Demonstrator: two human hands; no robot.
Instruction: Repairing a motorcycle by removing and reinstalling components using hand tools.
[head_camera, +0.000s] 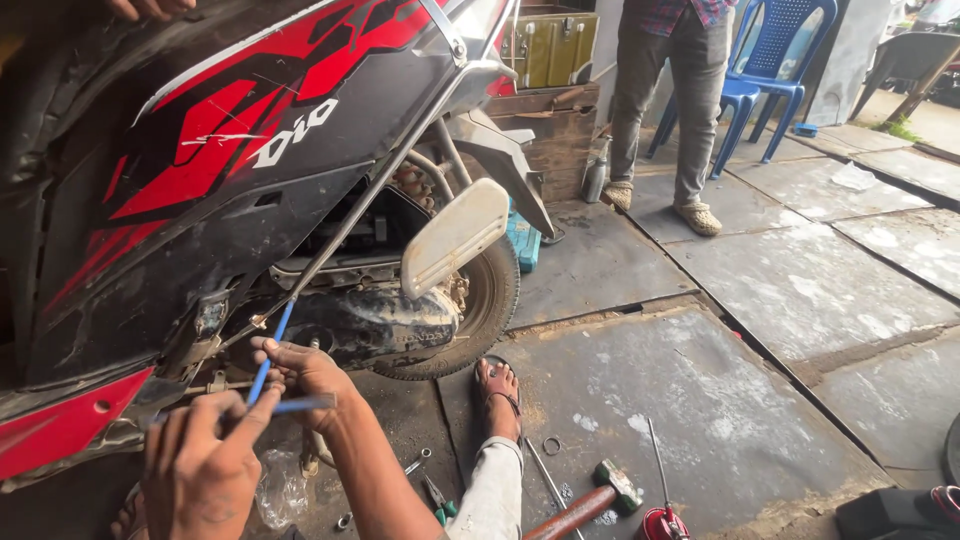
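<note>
Here, blue tool (270, 355) beneath scooter panel (200, 200).

Low in the frame, you had a hammer (590, 500) with a wooden handle lying on the stained concrete floor (700, 400), with a red can (663, 523) just to its right. A small metal ring (551, 445) lay near it, and pliers (433, 497) sat further left beside a crumpled clear plastic bag (278, 488). At the top, a bystander in grey trousers (668, 90) stood next to a blue plastic chair (772, 60). Left of that person sat an olive metal box (556, 45) atop a wooden crate (550, 125).
</note>
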